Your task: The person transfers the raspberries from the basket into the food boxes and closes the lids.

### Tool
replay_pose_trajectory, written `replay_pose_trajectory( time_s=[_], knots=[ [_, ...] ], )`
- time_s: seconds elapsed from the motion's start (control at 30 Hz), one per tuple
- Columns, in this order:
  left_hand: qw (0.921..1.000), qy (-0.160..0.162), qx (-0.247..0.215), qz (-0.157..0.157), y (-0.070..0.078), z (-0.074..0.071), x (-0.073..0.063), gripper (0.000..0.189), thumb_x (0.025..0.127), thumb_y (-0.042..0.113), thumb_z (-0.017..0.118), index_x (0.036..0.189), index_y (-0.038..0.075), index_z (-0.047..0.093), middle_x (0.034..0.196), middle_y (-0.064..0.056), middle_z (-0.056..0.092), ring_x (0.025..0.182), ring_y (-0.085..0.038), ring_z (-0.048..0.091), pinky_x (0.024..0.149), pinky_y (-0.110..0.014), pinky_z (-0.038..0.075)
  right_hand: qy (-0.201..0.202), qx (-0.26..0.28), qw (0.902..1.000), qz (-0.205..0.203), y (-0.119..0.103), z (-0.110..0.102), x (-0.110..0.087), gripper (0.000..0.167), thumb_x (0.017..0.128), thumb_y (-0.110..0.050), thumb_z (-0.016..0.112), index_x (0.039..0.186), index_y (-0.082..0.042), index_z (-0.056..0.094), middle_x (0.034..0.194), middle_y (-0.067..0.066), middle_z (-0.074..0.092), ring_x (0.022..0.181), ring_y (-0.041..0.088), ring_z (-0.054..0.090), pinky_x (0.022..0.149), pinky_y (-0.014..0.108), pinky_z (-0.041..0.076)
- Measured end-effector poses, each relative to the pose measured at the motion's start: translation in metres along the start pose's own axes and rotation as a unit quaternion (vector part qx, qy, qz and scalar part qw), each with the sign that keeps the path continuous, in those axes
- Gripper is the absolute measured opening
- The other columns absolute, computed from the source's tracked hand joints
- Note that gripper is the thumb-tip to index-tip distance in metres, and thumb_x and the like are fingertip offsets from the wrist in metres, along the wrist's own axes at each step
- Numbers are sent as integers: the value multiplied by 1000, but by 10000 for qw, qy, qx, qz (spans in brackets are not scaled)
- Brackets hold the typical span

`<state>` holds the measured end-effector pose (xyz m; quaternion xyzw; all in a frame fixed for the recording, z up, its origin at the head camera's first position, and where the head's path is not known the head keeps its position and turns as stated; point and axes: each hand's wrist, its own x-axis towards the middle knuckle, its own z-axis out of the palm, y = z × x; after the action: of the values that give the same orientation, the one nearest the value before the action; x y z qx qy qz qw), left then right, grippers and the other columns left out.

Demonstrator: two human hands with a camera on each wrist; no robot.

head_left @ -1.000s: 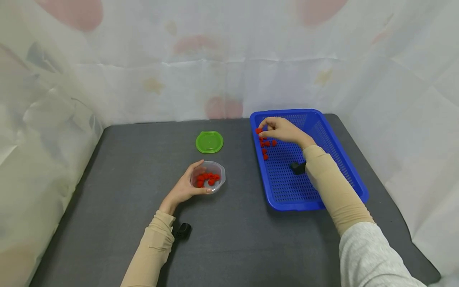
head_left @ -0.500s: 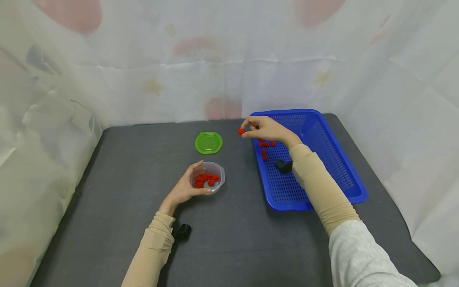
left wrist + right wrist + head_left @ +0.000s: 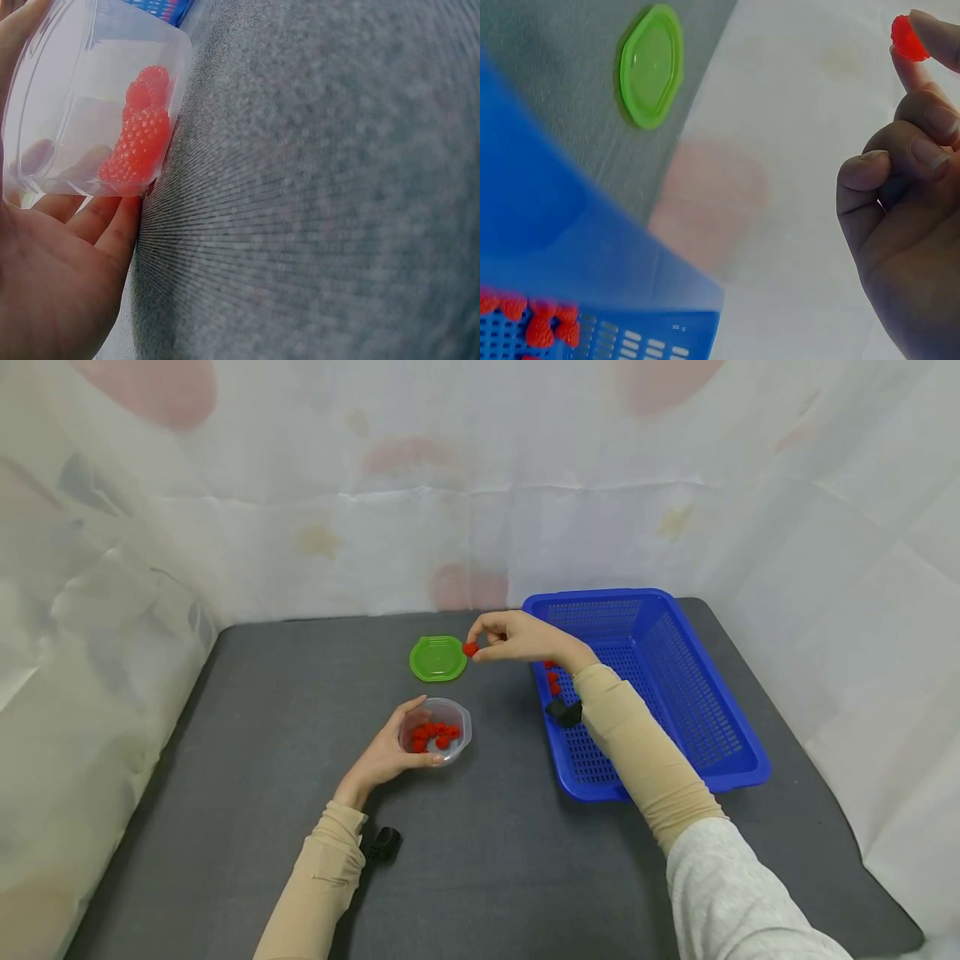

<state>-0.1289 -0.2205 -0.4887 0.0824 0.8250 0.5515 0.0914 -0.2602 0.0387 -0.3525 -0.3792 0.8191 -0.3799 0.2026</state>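
My left hand (image 3: 381, 752) grips a clear plastic tub (image 3: 462, 718) on the table, thumb on the near side and fingers round the far side. Several red raspberries (image 3: 142, 139) lie at the bottom of the tub. Between thumb and forefinger, my right hand (image 3: 521, 639) pinches a single raspberry (image 3: 909, 39), its other fingers curled in. That hand is held up between the tub and the blue basket, with the berry overlapping the right edge of the green lid (image 3: 437, 660) in the head view.
A blue perforated basket (image 3: 697, 693) stands at the right, with more raspberries (image 3: 541, 330) along its left side, partly hidden by my right hand and wrist. The dark grey table (image 3: 247, 735) is bordered by a white patterned sheet (image 3: 375, 552) at the back and sides.
My right hand has moved left with a raspberry, out of the basket and across to the lid's right edge. The left hand and the tub have stayed in place.
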Motion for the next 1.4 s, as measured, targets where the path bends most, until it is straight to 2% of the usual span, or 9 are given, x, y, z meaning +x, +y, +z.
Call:
replay_pose_trajectory(
  time_s=[0.23,0.5,0.8,1.0,1.07,1.23,1.3,1.4],
  knots=[
    [10000,-36,-51,0,0,-2,0,98,69,24,83,146,23,22,142,-10,41,133,-29,37,110,-53,26,-350,-129,9990,-228,-4,12,12,23,86,-27,64,107,-20,61,67,-1,43,55,13,35,60,27,36],
    [9999,-59,-67,-89,-2,-3,-1,97,71,23,82,147,24,22,144,-9,40,134,-28,36,111,-52,26,-596,-95,9979,-220,-7,26,21,21,86,-25,64,106,-19,61,65,-1,45,56,13,37,61,26,37],
    [9993,-230,-272,-144,17,-4,-5,97,73,14,79,148,15,17,145,-17,36,135,-34,33,109,-55,25,-893,-132,9957,-201,-9,43,33,21,85,-24,64,105,-17,61,65,-2,43,57,11,37,61,24,35],
    [9996,-126,-205,-175,4,-3,-2,95,73,21,80,146,28,21,145,-9,38,135,-27,35,111,-53,26,-1202,-407,9919,-42,-6,56,42,19,86,-23,63,104,-18,61,67,-3,45,59,10,40,60,22,36],
    [9995,-132,-229,-161,9,-3,-4,94,73,20,80,146,26,21,145,-11,37,135,-29,35,111,-54,25,-1324,-443,9902,-5,-5,60,44,20,86,-22,63,105,-17,61,67,-2,46,58,10,40,58,22,36],
    [9997,-127,-195,-100,7,-3,-3,95,73,18,80,147,25,20,148,-11,34,135,-30,35,110,-54,26,-1563,-612,9858,69,-3,71,50,20,86,-20,64,105,-14,61,65,-2,45,57,10,40,58,21,37],
    [9998,-90,-144,-58,-1,-3,-1,95,73,21,80,147,28,20,149,-8,33,134,-28,36,109,-54,27,-1646,-743,9835,110,-1,76,52,21,86,-19,63,105,-14,61,67,-3,46,59,10,41,57,20,37],
    [9999,-59,-127,-87,-3,-2,-1,95,73,21,80,146,28,20,150,-7,30,135,-28,34,110,-54,27,-1762,-830,9807,174,2,82,52,22,86,-19,63,106,-13,60,73,-2,47,63,10,42,58,20,37]
  ],
)
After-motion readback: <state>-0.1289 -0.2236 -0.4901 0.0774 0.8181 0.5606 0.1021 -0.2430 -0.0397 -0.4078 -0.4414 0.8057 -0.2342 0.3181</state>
